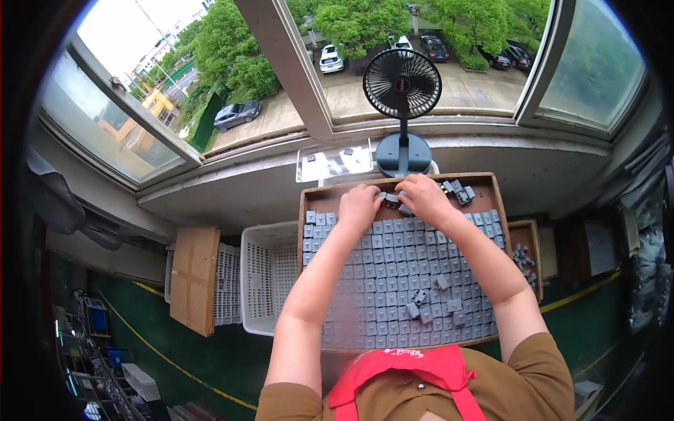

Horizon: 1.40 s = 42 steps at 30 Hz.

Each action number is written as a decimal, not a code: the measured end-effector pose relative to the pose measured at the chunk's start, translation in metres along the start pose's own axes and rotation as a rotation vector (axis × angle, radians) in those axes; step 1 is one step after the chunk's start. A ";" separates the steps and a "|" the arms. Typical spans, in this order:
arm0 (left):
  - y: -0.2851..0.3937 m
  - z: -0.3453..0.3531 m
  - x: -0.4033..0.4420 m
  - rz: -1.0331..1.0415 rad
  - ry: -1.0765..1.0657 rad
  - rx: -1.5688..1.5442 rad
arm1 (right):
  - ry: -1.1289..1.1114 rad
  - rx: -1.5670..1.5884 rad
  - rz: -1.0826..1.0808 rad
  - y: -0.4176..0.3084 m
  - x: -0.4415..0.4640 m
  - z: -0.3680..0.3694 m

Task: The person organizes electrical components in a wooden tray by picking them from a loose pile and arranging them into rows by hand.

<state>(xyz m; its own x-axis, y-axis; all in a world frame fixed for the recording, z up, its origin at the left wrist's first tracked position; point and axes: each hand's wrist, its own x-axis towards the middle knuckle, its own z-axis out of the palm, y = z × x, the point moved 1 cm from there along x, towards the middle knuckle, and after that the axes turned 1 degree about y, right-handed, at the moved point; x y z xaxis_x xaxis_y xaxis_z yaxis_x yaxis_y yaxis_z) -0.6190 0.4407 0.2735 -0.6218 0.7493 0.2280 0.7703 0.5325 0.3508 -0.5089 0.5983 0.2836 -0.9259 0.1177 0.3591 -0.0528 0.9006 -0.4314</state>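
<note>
A wooden tray (304,210) holds rows of small grey blocks (390,266). Near its far edge, my left hand (360,205) has its fingers closed at the left end of a short row of dark and grey pieces (392,200). At the right end of that row, my right hand (423,198) is closed with fingertips on a grey piece. More loose pieces (460,191) lie to the right of my right hand in the far part of the tray. A few loose blocks (419,302) rest on top of the rows nearer my body.
A black fan (402,84) stands behind the tray on the sill side, beside a clear plastic sheet (335,160). A white basket (270,277) and a cardboard piece (194,281) are at the left. A smaller wooden tray (535,263) sits at the right.
</note>
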 end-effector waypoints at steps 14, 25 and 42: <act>-0.014 -0.024 -0.021 0.017 -0.171 -0.248 | -0.444 -0.168 -0.125 -0.023 0.025 0.014; -0.043 -0.018 -0.026 0.007 -0.049 0.033 | -0.266 0.021 -0.162 -0.028 0.026 0.005; -0.024 -0.007 -0.025 0.015 -0.117 -0.022 | -0.228 -0.267 -0.120 -0.018 0.004 0.015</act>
<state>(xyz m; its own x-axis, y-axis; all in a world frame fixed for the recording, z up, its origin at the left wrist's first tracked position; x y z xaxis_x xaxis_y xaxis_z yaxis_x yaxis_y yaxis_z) -0.6225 0.4064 0.2659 -0.5883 0.7987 0.1264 0.7754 0.5129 0.3683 -0.5174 0.5765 0.2806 -0.9802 -0.0645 0.1874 -0.0944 0.9833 -0.1557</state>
